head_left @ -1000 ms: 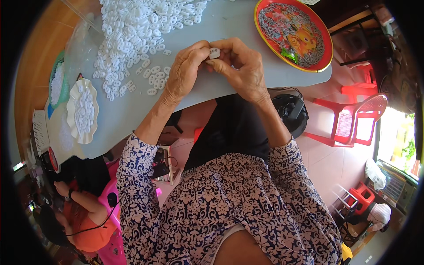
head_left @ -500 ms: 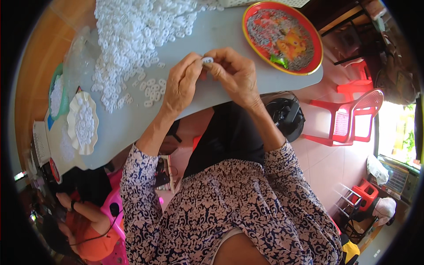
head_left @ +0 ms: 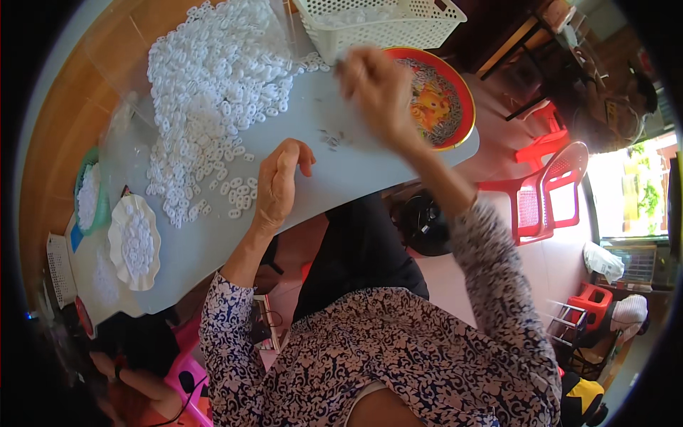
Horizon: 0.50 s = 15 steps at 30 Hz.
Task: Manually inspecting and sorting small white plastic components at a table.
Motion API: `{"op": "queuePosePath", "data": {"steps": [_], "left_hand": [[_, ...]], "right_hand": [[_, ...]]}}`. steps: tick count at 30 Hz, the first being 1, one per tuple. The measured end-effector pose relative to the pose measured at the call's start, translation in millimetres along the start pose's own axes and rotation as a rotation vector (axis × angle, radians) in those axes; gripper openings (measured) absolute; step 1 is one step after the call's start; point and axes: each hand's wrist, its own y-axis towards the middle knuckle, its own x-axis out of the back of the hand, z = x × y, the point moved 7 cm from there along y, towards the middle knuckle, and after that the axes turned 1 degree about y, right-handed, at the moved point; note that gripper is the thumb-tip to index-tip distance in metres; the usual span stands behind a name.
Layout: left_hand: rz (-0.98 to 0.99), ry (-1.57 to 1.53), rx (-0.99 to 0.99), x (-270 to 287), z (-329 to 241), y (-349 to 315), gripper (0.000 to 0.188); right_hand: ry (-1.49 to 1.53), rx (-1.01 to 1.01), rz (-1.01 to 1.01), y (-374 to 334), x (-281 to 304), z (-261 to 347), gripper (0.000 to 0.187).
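My left hand (head_left: 279, 183) is held over the grey table (head_left: 306, 196), its fingers loosely bent and apart from the thumb, with nothing visible in them. My right hand (head_left: 380, 96) is raised between the white basket and the round red tray (head_left: 469, 110), smeared by motion. A pale blur shows at its fingertips; I cannot make out whether it is a piece. Several small grey metal pins (head_left: 331, 139) lie on the table between the hands. To the left spreads a big heap of white oval plastic pieces (head_left: 213, 85), each with two holes.
A white perforated basket (head_left: 384, 34) stands at the far edge. The red tray holds many small metal pieces. At left are a scalloped cream dish (head_left: 146, 279) and a green bowl (head_left: 101, 196) of white pieces. A red chair (head_left: 544, 196) stands right; another person's arm (head_left: 142, 384) shows lower left.
My hands have parted from around a white oval piece. The right hand has moved up toward the basket; the left has dropped slightly. The view has shifted, bringing more of the basket in.
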Motion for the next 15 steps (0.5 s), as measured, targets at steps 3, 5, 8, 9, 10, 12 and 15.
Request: {"op": "queuePosePath", "data": {"steps": [3,5,8,9,10,12,15], "left_hand": [[0.027,0.014,0.06,-2.5,3.9,4.0,0.042],[0.026,-0.014,0.037,-5.7,1.7,8.6,0.043],[-0.022,-0.094,0.093,5.3,21.3,6.6,0.044],[-0.047,-0.146,0.158,7.6,30.3,4.9,0.044],[-0.041,-0.149,0.16,4.5,30.1,6.4,0.044],[-0.04,-0.166,0.151,3.1,28.6,8.4,0.045],[-0.053,-0.166,0.16,2.7,26.4,8.7,0.045]], "right_hand": [[-0.239,0.122,-0.125,76.0,27.6,-6.9,0.017],[-0.426,-0.01,-0.071,111.1,44.2,-26.9,0.015],[-0.524,0.033,0.087,89.7,13.1,-32.6,0.016],[-0.551,0.123,0.166,74.8,-3.7,-24.7,0.018],[-0.53,0.163,0.248,62.0,-14.0,-29.5,0.021],[-0.612,0.226,0.52,38.0,-38.9,-49.9,0.019],[-0.866,0.156,0.618,23.5,-50.6,-73.0,0.012]]}}
